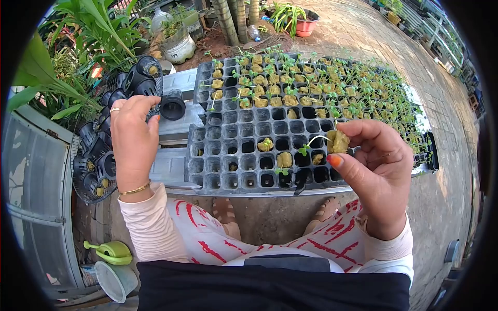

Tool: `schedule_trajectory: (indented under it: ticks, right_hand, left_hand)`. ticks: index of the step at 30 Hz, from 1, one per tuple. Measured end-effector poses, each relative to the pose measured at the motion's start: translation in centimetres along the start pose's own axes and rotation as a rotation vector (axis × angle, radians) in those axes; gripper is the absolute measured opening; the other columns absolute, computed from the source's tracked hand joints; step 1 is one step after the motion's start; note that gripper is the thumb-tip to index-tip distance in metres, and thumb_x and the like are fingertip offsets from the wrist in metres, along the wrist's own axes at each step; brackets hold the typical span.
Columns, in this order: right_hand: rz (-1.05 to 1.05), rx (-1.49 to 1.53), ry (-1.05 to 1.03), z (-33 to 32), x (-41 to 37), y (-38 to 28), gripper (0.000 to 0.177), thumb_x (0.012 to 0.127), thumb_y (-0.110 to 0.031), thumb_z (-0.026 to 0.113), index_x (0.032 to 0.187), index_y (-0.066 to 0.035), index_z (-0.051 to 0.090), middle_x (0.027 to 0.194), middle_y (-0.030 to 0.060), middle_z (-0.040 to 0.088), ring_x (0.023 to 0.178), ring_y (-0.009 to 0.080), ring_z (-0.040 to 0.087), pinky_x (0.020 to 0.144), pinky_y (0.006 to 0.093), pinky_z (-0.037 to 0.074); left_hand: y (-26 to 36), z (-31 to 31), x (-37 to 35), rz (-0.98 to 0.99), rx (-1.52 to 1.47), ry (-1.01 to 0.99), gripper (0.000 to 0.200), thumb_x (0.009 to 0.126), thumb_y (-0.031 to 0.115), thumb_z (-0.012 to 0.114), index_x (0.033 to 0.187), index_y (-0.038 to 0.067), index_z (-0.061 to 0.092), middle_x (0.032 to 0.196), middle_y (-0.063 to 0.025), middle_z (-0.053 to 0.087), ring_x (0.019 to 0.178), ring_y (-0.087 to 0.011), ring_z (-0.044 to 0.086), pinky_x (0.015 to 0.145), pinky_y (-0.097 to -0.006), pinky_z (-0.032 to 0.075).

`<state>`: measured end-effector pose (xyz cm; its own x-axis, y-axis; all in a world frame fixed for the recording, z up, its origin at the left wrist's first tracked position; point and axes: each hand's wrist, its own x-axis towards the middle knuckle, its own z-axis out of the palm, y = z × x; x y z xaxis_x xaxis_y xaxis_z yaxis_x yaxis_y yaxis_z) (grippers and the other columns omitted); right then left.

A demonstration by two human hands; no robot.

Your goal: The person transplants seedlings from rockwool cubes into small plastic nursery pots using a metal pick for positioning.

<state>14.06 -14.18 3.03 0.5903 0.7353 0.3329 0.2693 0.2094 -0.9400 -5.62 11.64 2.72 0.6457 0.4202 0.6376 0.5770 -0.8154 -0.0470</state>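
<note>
My right hand point(378, 168) pinches a seedling plug point(338, 142), a yellowish spongy cube with a thin pale stem and small green leaves, over the front right of the black seedling tray point(212, 132). To the left, my left hand point(136, 132) hovers at the edge of a black mesh basket point(85, 193) of net pots, thumb and fingers apart. Just right of its fingertips, one black net pot point(173, 106) sits on the metal bench. Near my right hand, a few plugs, including one with leaves point(284, 159), rest in tray cells.
Dense seedlings point(373, 98) fill the tray's back and right side. The tray lies on a slatted metal bench point(168, 163). Leafy plants point(46, 78) crowd the left, above a framed glass panel point(36, 202). A green watering can point(111, 252) and a pale bucket point(115, 281) stand on the floor.
</note>
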Motion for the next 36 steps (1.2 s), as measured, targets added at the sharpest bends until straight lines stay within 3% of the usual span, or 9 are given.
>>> schedule_trajectory:
  ticks: [10, 18, 36]
  right_hand:
    - [-0.060, 0.020, -0.037, 0.7, 0.5, 0.5, 0.033, 0.072, 0.004, 0.071, 0.103, 0.006, 0.060, 0.090, 0.0050, 0.058, 0.080, 0.0063, 0.051, 0.059, 0.0144, 0.039]
    - [-0.024, -0.029, 0.000, -0.2, 0.2, 0.5, 0.033, 0.072, 0.003, 0.072, 0.103, 0.006, 0.060, 0.089, 0.0051, 0.059, 0.076, 0.0046, 0.052, 0.057, 0.0133, 0.037]
    - [-0.016, 0.017, 0.012, -0.6, 0.1, 0.3, 0.033, 0.071, 0.002, 0.073, 0.101, 0.006, 0.060, 0.089, 0.0053, 0.059, 0.077, 0.0049, 0.052, 0.056, 0.0136, 0.037]
  left_hand:
    - [0.6, 5.0, 0.9, -0.097, 0.223, -0.006, 0.025, 0.060, 0.004, 0.075, 0.082, 0.009, 0.064, 0.086, -0.0052, 0.060, 0.092, -0.0302, 0.053, 0.079, -0.0411, 0.038]
    - [0.0, 5.7, 0.8, -0.048, 0.075, -0.026, 0.011, 0.067, -0.003, 0.060, 0.076, 0.004, 0.058, 0.078, -0.0108, 0.058, 0.084, -0.0311, 0.057, 0.076, -0.0417, 0.041]
    - [0.9, 4.1, 0.2, -0.063, -0.074, -0.084, 0.015, 0.065, -0.010, 0.049, 0.078, -0.003, 0.053, 0.080, -0.0200, 0.057, 0.080, -0.0387, 0.055, 0.073, -0.0429, 0.043]
